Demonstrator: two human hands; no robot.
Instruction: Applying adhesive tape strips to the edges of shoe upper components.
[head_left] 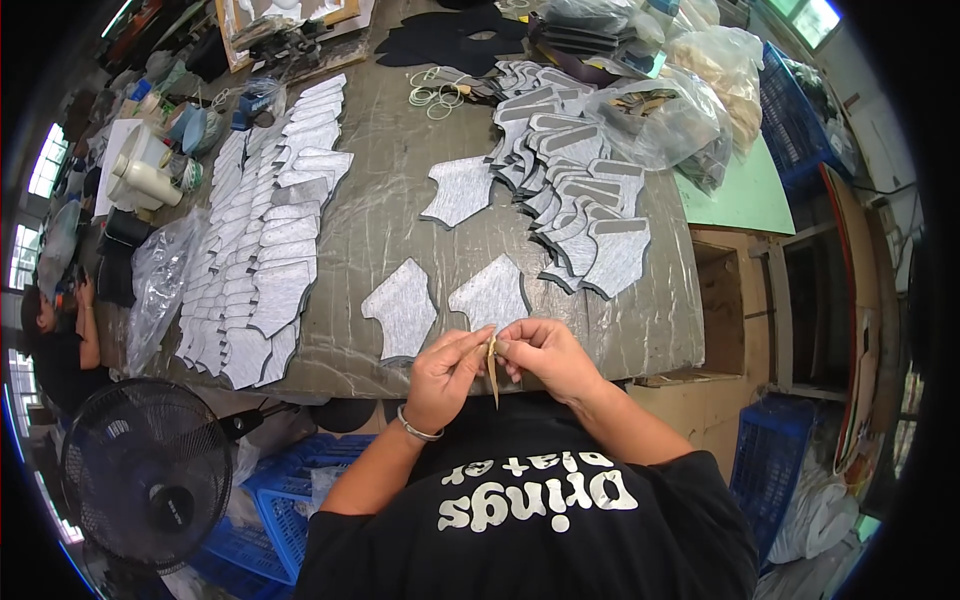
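Note:
At the table's near edge, my left hand [445, 372] and my right hand [556, 358] meet, fingertips closed in a pinch on a narrow tan strip [493, 380]. Its lower end hangs down in front of my black shirt; what it is made of I cannot make out. Just beyond my fingers lies a grey cut fabric piece [492, 290] with a dark edge. A similar grey piece [402, 305] rests left of it, and another grey piece [458, 190] lies farther back.
Overlapping rows of grey pieces [260, 240] cover the table's left side; pieces with darker grey patches [590, 200] fan out at right. Clear plastic bags [660, 120] lie behind them. A black fan [145, 470] and blue crates [290, 490] stand at lower left. Another person [62, 335] is far left.

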